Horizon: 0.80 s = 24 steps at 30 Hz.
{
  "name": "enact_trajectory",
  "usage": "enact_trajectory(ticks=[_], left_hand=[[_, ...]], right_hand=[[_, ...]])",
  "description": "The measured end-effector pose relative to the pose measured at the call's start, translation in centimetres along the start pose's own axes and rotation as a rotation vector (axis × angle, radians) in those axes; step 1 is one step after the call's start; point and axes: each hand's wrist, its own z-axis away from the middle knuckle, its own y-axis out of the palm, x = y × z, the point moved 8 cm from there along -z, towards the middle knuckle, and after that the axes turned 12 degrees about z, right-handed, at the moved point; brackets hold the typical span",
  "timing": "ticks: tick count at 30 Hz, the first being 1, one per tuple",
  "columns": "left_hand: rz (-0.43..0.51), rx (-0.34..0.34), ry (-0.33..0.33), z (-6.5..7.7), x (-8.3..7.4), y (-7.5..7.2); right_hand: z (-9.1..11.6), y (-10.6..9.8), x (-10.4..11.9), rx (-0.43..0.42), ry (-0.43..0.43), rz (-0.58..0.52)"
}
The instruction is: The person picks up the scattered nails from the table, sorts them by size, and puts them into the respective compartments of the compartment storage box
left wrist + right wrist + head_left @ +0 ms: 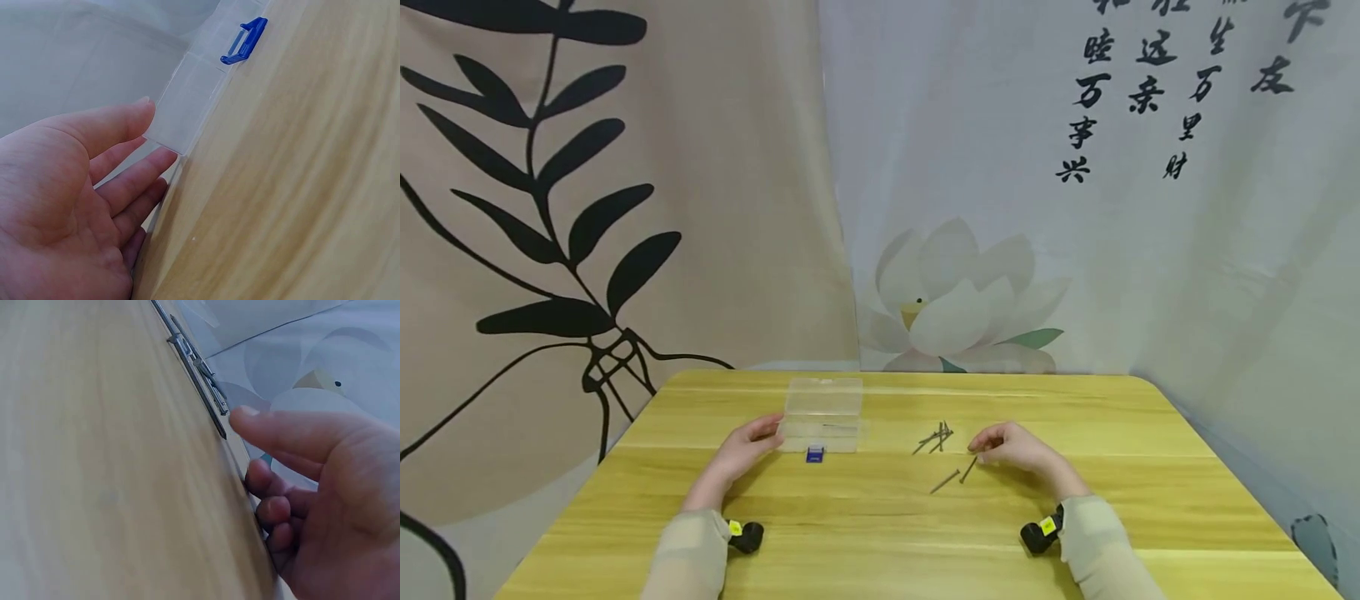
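Observation:
A clear plastic box (842, 442) sits on the left half of the table, its lid (824, 397) raised and a blue latch (815, 455) hanging at the front. My left hand (749, 448) rests against the box's left side, thumb near the front corner and fingers (147, 176) fairly straight beside it. To the right, my right hand (1013, 447) is loosely curled over the table. Its fingertips are close to the end of one nail (969, 469); in the right wrist view the thumb (250, 422) appears just apart from it. A second nail (945, 482) lies alongside.
Several more nails (941, 433) lie crossed in a small pile behind these two. The wooden table (880, 542) ends at a printed curtain (760, 208) behind. Something thin lies inside the box. A black wrist camera sits on each wrist.

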Motion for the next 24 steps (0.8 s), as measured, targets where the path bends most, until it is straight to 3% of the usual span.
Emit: enact_trajectory(ticks=[24], left_hand=[[0.020, 0.011, 0.012, -0.19, -0.20, 0.03]], right_hand=[[0.30, 0.57, 0.51, 0.003, 0.009, 0.087]])
